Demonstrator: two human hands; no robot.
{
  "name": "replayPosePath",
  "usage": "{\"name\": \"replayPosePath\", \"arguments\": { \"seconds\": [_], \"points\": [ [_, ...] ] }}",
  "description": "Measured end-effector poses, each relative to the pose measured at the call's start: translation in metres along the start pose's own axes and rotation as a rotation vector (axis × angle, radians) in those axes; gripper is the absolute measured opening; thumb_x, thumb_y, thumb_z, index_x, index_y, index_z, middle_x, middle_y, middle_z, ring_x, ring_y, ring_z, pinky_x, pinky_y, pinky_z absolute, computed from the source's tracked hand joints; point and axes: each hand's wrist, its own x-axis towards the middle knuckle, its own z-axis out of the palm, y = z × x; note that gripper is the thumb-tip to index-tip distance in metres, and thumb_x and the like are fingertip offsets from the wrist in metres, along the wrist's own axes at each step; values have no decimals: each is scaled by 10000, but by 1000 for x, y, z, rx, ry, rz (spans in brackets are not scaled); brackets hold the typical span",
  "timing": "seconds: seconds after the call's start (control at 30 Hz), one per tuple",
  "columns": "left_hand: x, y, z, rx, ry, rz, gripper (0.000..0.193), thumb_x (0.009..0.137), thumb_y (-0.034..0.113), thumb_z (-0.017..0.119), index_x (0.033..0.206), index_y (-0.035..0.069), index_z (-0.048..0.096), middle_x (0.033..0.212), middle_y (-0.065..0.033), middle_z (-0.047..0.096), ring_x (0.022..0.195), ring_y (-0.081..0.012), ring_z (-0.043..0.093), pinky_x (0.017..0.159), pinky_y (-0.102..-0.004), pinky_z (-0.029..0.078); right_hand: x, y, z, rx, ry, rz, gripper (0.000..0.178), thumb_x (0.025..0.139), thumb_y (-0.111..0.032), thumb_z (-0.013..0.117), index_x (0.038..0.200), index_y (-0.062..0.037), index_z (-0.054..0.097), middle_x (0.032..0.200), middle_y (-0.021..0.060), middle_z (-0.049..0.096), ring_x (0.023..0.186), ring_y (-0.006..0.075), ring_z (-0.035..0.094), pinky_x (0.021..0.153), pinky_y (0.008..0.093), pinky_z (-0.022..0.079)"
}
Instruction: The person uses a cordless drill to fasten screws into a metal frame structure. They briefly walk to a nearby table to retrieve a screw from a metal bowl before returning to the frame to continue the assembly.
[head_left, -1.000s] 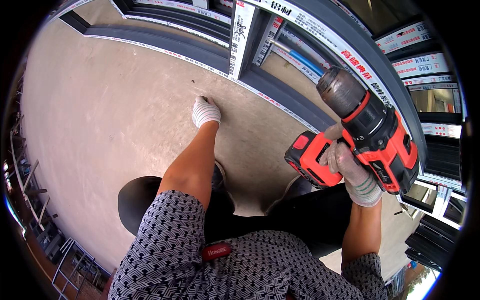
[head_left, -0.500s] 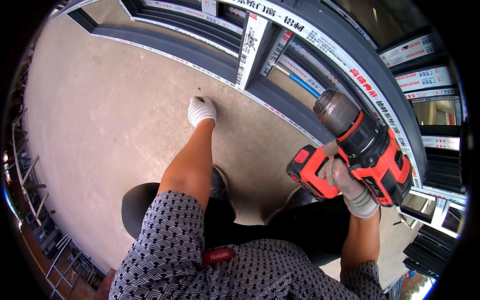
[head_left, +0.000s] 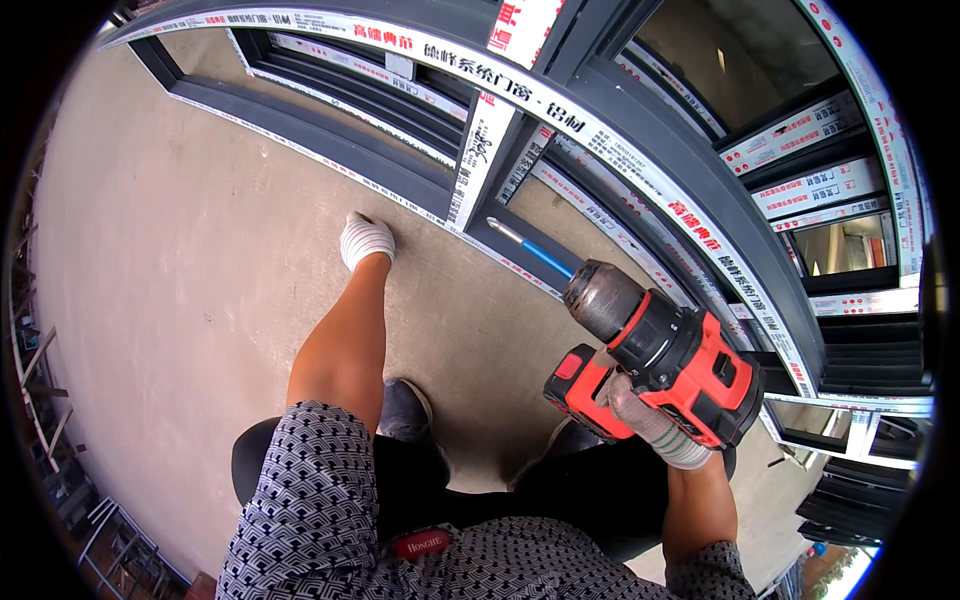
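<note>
My right hand [head_left: 640, 415], in a knitted glove, is wrapped round the grip of a red and black cordless drill [head_left: 670, 355]. A long screwdriver bit [head_left: 545, 258] with a blue shaft and bare metal tip sits in the chuck, aimed up and left over the dark grey window frame [head_left: 320, 137]. Low over the concrete floor, just short of the frame's near edge, is my left hand [head_left: 367, 241] in a white striped glove. Its fingers are curled together; whatever is between them, if anything, is hidden.
Printed protective film covers the frame's bars, and an upright bar [head_left: 480, 160] divides it. More framed panels [head_left: 800, 185] stand on the right. Dark profiles [head_left: 865, 500] are stacked at the lower right, with metal racks [head_left: 125, 550] at the lower left. My shoes [head_left: 405, 410] are on the concrete floor [head_left: 200, 280].
The view has shifted. The drill, with its bit, now appears further left and lower. My left hand is closed and away from the spot where a small dark speck lay on the floor.
</note>
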Motion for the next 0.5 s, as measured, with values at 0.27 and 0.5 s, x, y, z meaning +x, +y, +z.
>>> {"name": "replayPosePath", "arguments": {
  "seconds": [0.27, 0.5],
  "points": [
    [-2, 5, -10, 38, -16, -47, 265, 901, 222, 612, 1072, 35, 691, 1082, -227, 705, 1024, -374, 688, 874, -439, 551, 5, -11, -15, 9, -68, -212, 326, 763, -176, 811, 1069, -127, 709, 1060, 73, 716, 964, 275, 697, 859, 394, 549],
    [2, -16, 2, 72, 2, 140, 274, 876, 247, 629, 986, 5, 696, 932, -226, 722, 848, -345, 716, 780, -428, 566, -9, 26, -11, -53, -111, -464, 438, 807, -178, 762, 1222, -97, 648, 1160, 94, 686, 1044, 269, 672, 889, 375, 538]
  ]
}}
